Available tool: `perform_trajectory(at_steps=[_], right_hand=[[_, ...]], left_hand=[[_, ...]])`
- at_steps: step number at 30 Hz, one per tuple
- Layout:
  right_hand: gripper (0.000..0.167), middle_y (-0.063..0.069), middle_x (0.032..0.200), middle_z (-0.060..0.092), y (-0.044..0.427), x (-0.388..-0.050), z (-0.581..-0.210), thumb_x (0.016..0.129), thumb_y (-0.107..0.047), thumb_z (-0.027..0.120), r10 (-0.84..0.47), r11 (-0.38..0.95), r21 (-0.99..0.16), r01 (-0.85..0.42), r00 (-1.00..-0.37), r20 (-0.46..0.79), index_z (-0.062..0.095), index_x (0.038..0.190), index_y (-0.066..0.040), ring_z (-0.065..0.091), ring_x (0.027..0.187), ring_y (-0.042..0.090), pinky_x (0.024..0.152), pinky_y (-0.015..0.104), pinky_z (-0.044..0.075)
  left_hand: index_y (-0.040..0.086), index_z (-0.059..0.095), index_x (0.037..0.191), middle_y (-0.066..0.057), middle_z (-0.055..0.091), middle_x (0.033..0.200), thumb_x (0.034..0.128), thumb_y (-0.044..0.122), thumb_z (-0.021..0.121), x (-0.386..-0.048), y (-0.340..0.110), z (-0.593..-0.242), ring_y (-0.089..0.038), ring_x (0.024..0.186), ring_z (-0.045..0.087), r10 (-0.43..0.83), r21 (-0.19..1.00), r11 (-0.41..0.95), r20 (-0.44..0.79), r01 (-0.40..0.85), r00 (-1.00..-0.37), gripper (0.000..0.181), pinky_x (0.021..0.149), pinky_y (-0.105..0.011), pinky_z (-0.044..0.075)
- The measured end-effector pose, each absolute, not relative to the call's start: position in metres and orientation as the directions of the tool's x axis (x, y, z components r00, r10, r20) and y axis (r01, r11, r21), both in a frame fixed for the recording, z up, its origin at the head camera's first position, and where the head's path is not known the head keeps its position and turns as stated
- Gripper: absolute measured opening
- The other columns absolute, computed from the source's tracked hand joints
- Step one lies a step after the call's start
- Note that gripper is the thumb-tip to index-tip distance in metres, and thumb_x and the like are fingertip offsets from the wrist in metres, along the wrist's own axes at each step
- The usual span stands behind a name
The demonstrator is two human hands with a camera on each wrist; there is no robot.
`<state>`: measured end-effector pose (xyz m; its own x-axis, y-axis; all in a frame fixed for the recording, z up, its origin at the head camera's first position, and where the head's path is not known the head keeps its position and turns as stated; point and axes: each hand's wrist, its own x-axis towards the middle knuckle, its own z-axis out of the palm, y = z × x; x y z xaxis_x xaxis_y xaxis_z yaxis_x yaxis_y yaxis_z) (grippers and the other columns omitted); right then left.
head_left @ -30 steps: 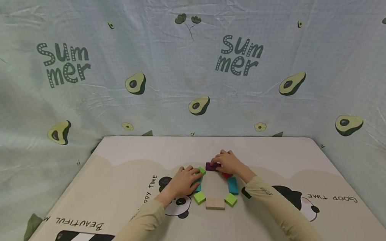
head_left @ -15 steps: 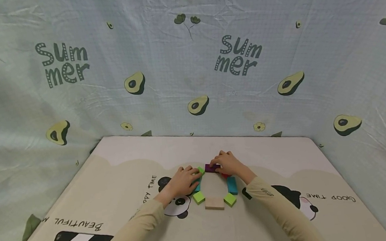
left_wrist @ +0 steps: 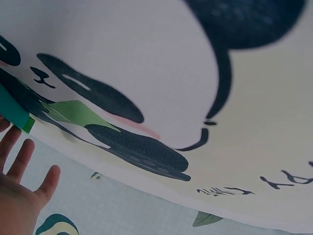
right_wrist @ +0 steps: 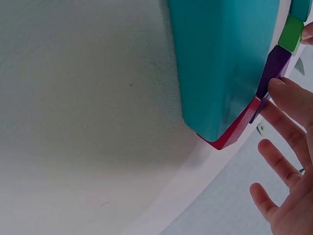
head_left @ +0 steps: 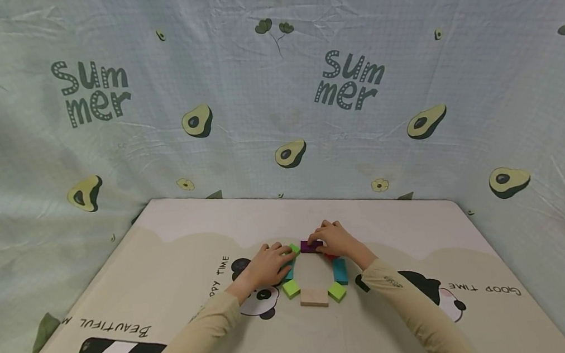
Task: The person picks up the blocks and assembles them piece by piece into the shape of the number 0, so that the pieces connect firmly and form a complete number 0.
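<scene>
Wooden blocks form a rough ring on the table. My right hand (head_left: 335,239) pinches a purple block (head_left: 310,246) at the far side between thumb and finger; its other fingers are spread in the right wrist view. A red block (right_wrist: 234,128) adjoins it, mostly hidden by that hand in the head view. My left hand (head_left: 265,265) rests at the ring's left, fingertips touching a light green block (head_left: 295,250), thumb by a teal block (head_left: 289,271). In the left wrist view, the visible fingers (left_wrist: 22,159) extend beside a teal block.
On the right side lies another teal block (head_left: 340,271). Nearer stand two light green blocks, left (head_left: 291,289) and right (head_left: 337,291), flanking a plain wood block (head_left: 314,297). The table (head_left: 402,334) carries panda prints; a printed curtain (head_left: 233,80) hangs behind it.
The purple block has shifted slightly toward the near side of the ring, with the right hand still holding it. My left hand stays in nearly the same spot.
</scene>
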<state>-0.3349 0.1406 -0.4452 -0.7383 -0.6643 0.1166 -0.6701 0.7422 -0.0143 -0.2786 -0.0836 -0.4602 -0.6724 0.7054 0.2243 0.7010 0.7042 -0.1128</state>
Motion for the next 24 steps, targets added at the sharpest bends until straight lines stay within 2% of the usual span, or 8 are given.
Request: perform_trajectory(at_steps=[16, 21, 24], right_hand=[[0.019, -0.005, 0.102, 0.066, 0.143, -0.331, -0.446, 0.081, -0.025, 0.065, -0.654, 0.752, -0.025, -0.659, -0.750, 0.101, 0.066, 0.099, -0.028, 0.047, 0.089, 0.017, 0.078, 0.045, 0.036], [0.023, -0.001, 0.104, 0.064, 0.147, -0.321, -0.442, 0.082, -0.027, 0.064, -0.662, 0.735, -0.048, -0.677, -0.730, 0.168, 0.064, 0.104, -0.024, 0.048, 0.092, 0.020, 0.078, 0.045, 0.036], [0.027, 0.001, 0.106, 0.063, 0.153, -0.311, -0.438, 0.083, -0.027, 0.062, -0.655, 0.732, -0.062, -0.679, -0.725, 0.213, 0.062, 0.109, -0.020, 0.049, 0.095, 0.021, 0.080, 0.046, 0.037]], left_hand=[[0.018, 0.056, 0.121, 0.001, 0.056, 0.118, 0.0903, 0.033, 0.049, -0.280, -0.081, -0.464, -0.017, 0.105, 0.050, 0.701, -0.132, 0.709, 0.226, 0.692, -0.676, 0.035, 0.080, -0.040, 0.043], [0.018, 0.057, 0.119, -0.001, 0.054, 0.118, 0.0903, 0.033, 0.049, -0.277, -0.081, -0.465, -0.019, 0.105, 0.048, 0.689, -0.159, 0.724, 0.230, 0.672, -0.687, 0.033, 0.080, -0.041, 0.043], [0.018, 0.055, 0.120, -0.002, 0.052, 0.121, 0.0914, 0.033, 0.047, -0.274, -0.082, -0.465, -0.020, 0.108, 0.047, 0.671, -0.134, 0.740, 0.231, 0.660, -0.705, 0.033, 0.083, -0.042, 0.042]])
